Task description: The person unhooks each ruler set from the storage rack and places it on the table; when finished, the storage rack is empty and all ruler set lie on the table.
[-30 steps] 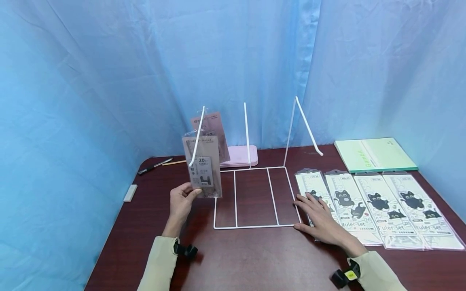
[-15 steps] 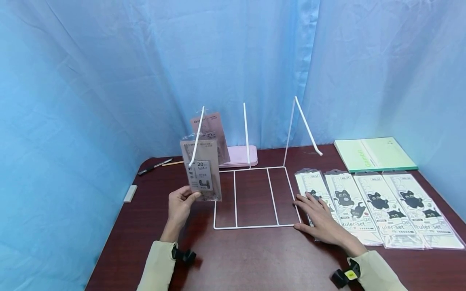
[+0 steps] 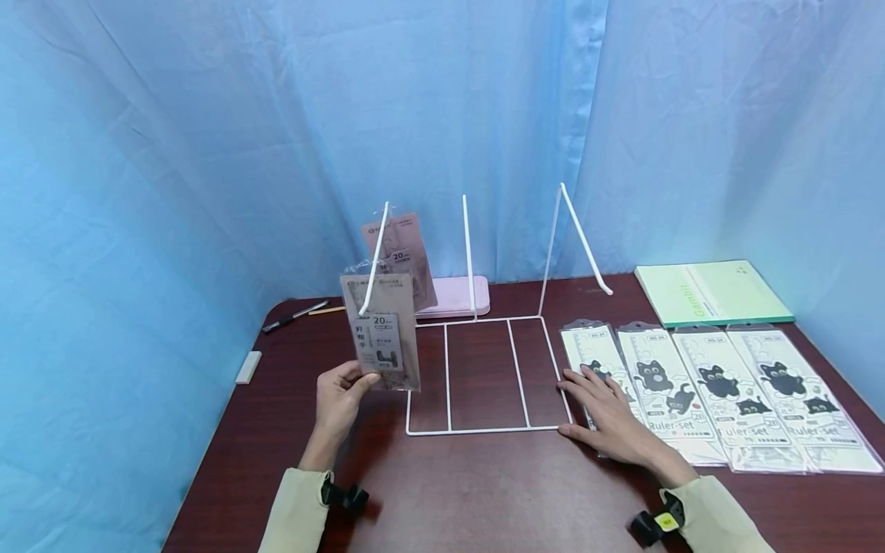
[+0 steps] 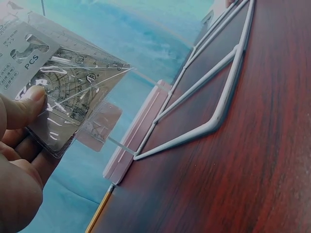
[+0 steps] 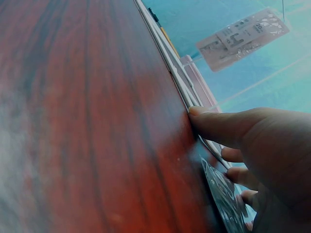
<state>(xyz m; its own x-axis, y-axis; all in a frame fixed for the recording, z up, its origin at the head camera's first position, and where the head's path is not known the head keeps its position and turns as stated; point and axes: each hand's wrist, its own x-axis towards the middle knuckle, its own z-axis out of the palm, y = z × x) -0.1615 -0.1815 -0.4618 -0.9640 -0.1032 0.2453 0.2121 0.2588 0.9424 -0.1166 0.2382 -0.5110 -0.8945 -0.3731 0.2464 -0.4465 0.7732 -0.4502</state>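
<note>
My left hand (image 3: 336, 399) pinches the lower left corner of a clear-bagged ruler set (image 3: 387, 338), thumb in front, fingers behind. A set square and protractor show through the plastic in the left wrist view. The bag's top overlaps the left prong (image 3: 374, 261) of a white wire rack (image 3: 484, 432); whether the prong runs through its hang hole I cannot tell. Farther back, a second, pinkish ruler set (image 3: 417, 269) hangs at that prong. My right hand (image 3: 608, 415) rests with spread fingers on the rack's front right corner and over the nearest cat-print ruler set (image 3: 588, 342).
More cat-print ruler sets (image 3: 722, 384) lie overlapping at the right, below a green notebook (image 3: 715, 292). Behind the rack sits a pink case (image 3: 456, 296). A pen (image 3: 293, 315), a pencil (image 3: 325, 310) and a white eraser (image 3: 247, 367) lie at the left. Blue curtains (image 3: 442, 115) surround the table.
My left hand has drawn the bagged ruler set slightly down and toward me, away from the pinkish set behind. The right hand and the rack have stayed put.
</note>
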